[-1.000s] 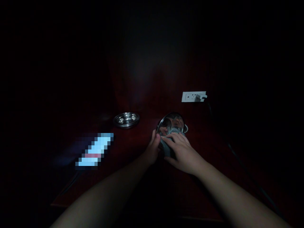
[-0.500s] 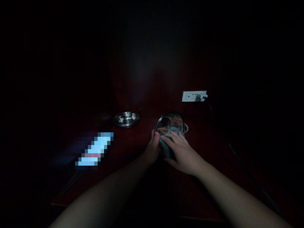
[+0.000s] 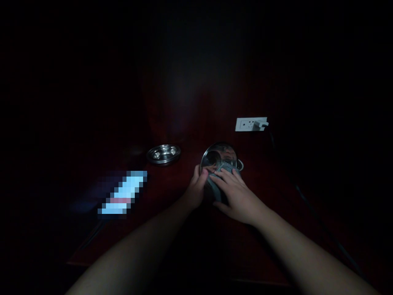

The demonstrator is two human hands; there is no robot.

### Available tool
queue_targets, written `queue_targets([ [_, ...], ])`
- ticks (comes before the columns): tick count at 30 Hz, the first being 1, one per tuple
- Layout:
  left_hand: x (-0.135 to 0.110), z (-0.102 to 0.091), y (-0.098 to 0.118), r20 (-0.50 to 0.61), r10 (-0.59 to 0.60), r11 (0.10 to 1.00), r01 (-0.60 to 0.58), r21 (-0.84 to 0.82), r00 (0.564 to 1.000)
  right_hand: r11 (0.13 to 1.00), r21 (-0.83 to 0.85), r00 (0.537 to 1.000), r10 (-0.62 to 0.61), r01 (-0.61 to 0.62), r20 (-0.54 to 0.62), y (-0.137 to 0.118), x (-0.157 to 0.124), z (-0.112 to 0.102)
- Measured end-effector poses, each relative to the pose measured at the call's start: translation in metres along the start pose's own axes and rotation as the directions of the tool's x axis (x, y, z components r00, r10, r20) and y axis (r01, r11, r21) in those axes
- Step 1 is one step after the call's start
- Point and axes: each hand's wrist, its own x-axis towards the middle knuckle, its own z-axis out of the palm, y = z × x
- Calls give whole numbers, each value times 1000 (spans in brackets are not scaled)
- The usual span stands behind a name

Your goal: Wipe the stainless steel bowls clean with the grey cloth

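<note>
A shiny steel bowl stands tilted on its edge on a dark red table, its inside facing me. My left hand grips its left rim with curled fingers. My right hand presses a grey cloth into the lower part of the bowl, fingers lying over the cloth. The scene is very dark.
A second steel bowl sits flat to the left. A lit, blurred-out rectangle lies further left. A white power strip with a plug and a dark cable lies behind and right.
The bowl has tipped a little more upright and turned slightly; my left hand has shifted up along its rim. My right hand with the cloth has barely moved.
</note>
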Motion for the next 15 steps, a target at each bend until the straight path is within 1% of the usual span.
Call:
queue_targets([
  [3, -2, 0, 3, 35, -46, 998, 45, 44, 998, 1000, 14, 1000, 6, -7, 27, 0, 0, 1],
  [7, -2, 1, 3, 61, -82, 995, 85, -46, 995, 999, 50, 998, 1, -4, 66, -1, -1, 2],
  [9, -2, 2, 2, 79, -105, 992, 110, -67, 991, 997, 82, 997, -6, 0, 82, -1, -1, 3],
  [15, -4, 3, -1, 90, -87, 993, 93, -69, 992, 980, 201, 993, -35, 12, 112, -3, -2, 5],
])
